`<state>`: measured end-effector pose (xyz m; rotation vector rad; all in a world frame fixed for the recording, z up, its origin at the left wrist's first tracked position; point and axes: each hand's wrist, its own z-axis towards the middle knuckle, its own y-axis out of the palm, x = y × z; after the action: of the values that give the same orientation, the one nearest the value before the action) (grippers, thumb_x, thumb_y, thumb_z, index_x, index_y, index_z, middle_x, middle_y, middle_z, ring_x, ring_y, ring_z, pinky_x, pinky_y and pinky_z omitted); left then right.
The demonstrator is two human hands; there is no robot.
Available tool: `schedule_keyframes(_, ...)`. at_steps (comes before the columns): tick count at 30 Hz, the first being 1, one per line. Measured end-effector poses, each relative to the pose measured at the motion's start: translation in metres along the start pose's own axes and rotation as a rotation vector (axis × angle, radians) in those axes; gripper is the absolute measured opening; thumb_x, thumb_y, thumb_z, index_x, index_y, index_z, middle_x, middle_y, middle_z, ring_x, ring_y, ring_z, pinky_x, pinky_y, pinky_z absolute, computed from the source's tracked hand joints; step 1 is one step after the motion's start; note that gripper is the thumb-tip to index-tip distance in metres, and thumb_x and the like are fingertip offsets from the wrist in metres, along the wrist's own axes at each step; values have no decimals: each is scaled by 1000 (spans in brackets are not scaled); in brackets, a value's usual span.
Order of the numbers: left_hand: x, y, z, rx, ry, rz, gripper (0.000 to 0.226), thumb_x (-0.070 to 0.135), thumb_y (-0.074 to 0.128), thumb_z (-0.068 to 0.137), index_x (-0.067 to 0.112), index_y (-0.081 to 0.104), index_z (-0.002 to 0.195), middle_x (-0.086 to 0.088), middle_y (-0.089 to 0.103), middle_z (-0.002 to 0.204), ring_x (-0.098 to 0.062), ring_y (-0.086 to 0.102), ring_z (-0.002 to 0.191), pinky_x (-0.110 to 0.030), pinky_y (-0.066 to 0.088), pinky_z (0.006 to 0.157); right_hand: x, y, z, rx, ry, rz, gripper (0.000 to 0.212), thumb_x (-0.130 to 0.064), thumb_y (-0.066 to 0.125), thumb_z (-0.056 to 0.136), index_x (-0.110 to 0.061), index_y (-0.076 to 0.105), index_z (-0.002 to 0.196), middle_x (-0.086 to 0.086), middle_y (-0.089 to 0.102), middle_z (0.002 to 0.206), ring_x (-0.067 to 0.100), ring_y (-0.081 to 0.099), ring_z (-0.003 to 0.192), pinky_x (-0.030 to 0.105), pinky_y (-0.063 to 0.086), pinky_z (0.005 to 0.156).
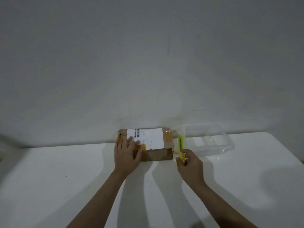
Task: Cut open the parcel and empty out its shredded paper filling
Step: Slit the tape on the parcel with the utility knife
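The parcel [158,153] is brown cardboard, patched with strips of glossy orange-tan tape [142,148] across its top and front. A white label [148,138] covers most of the parcel's top, printed with black barcode stripes near its far left corner and a tiny red mark lower down. Just right of the parcel, the utility knife [181,146] is bright yellow-green with a dark grey strip along its middle. Further right of the parcel, the plastic container [208,139] is clear and colourless with pale glints. Under the parcel the table [65,170] is plain white with a few dark specks; behind it the wall [148,55] is dull grey-white.
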<state>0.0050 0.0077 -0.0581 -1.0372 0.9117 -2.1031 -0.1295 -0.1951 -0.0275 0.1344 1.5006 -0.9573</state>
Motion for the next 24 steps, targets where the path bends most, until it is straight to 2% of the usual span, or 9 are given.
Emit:
schedule_keyframes(2,0,0,-1,1,-9,2,41,50,44,82,27,65,108,-4,58,130,-25,51,121,-53,29,107,-12,-3,-1,11,-44,78,26,-9,71,80,-15,65,105,-6,60,68,1,56,55,4,41,52)
schedule_keyframes(5,1,-1,-1,1,-10,2,41,50,43,82,28,64,109,-3,57,131,-25,50,121,-52,27,107,-26,-4,3,-41,-118,136,26,-9,71,81,-17,65,105,-3,65,74,1,57,57,6,43,52)
schedule_keyframes(10,1,-3,-2,-19,-16,-5,42,51,42,83,29,63,111,-2,56,132,-25,49,123,-51,25,108,-31,10,24,-141,-127,54,28,-16,73,80,-17,66,106,5,60,91,11,57,58,7,43,54)
schedule_keyframes(14,3,-7,-2,-40,-22,-13,41,51,43,82,29,63,110,-2,57,130,-25,51,121,-48,26,107,-27,22,35,-65,-219,-45,22,-16,72,78,-17,68,100,4,52,88,6,53,66,6,39,56)
schedule_keyframes(16,3,-9,-1,-56,-23,-13,40,51,44,82,30,63,109,-2,57,129,-25,52,119,-48,29,105,-27,26,38,-33,-212,-56,21,-18,71,79,-16,66,99,3,47,93,9,53,71,11,43,60)
schedule_keyframes(18,1,-12,2,-70,-13,-9,40,52,47,80,30,64,109,-5,55,129,-27,51,119,-47,34,102,-25,32,41,-31,-227,-50,22,-18,70,79,-15,64,100,4,43,98,17,55,79,24,50,66)
schedule_keyframes(21,-2,-17,6,-72,-57,-20,48,57,53,73,29,65,110,-16,47,132,-34,40,123,-47,36,97,-26,38,44,-103,-219,-39,37,-18,67,83,-14,56,118,5,42,110,19,53,96,26,48,79)
schedule_keyframes(24,-7,-19,8,-95,-171,-51,66,67,55,66,30,59,120,-25,27,146,-40,14,140,-56,24,106,-29,41,45,-249,-131,11,59,-21,62,87,-23,37,141,2,40,123,13,46,104,22,39,87)
